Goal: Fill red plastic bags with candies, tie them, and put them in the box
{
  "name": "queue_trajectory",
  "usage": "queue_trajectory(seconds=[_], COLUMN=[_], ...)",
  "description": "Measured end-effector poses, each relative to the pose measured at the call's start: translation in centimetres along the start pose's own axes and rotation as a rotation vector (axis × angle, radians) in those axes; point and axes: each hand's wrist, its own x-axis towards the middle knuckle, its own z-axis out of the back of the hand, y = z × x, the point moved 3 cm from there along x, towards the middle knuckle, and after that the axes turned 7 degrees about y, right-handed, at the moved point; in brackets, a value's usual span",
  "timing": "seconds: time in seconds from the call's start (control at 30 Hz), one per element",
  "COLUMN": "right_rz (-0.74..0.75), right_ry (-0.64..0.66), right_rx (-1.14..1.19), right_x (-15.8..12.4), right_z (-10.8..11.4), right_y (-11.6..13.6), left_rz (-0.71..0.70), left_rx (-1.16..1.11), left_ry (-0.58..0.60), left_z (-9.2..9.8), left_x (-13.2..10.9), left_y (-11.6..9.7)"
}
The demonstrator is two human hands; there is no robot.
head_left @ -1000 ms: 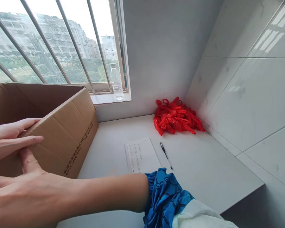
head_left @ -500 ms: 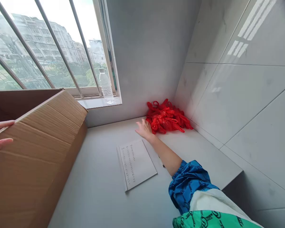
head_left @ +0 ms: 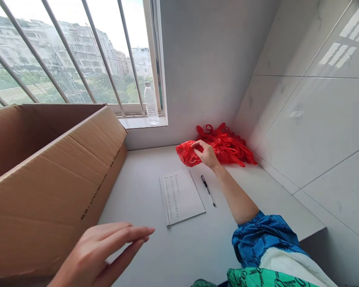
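My right hand reaches to the back of the white surface, thumb and fingers pinched on a red plastic bag. That crumpled bag sticks out to the left of a heap of red plastic bags in the corner. In the lower left, my left hand is held in the air in front of the cardboard box. Its fingers are stretched out with the thumb below them, tips close together, and nothing shows between them.
A notebook with handwriting lies on the white surface, with a black and clear pen to its right. On the window sill stands a clear plastic bottle. A tiled wall borders the right side.
My left hand has left the box's edge and moved right and down. My right hand has closed on a red bag and drawn it out leftward from the heap. The view has shifted left.
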Motion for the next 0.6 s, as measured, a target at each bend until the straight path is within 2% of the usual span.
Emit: queue_trajectory(seconds=[0.07,0.1,0.2,0.27,0.37,0.43,0.53,0.6], right_rz=[0.097,0.119,0.145,0.161,0.108,0.02,-0.134,-0.192], right_ry=[0.038,0.101,0.285,0.265,0.128,0.148,0.417,0.58], right_rx=[0.15,0.18,0.03,-0.095,-0.119,-0.089,-0.058,-0.002], right_x=[-1.2,-2.1,-5.4,-7.6,-10.3,-11.5,-12.8,-13.3], right_z=[-0.6,-1.1,-2.8,-3.4,-3.1,-3.0,-3.7,-4.6], right_y=[1.2,1.5,1.7,1.8,2.2,2.4,2.2,1.9], left_rz=[0.133,0.205,0.415,0.484,0.469,0.421,0.33,0.288], left_rx=[-0.246,-0.351,-0.506,-0.509,-0.458,-0.403,-0.276,-0.19], left_ry=[-0.046,-0.075,-0.168,-0.249,-0.305,-0.212,0.068,0.185], left_z=[-1.8,-2.8,-5.6,-6.8,-7.9,-8.9,-11.4,-12.9], left_x=[1.4,2.1,3.8,4.4,5.2,5.8,6.7,7.3], left_y=[1.2,1.9,4.7,6.4,7.8,8.0,7.6,7.2])
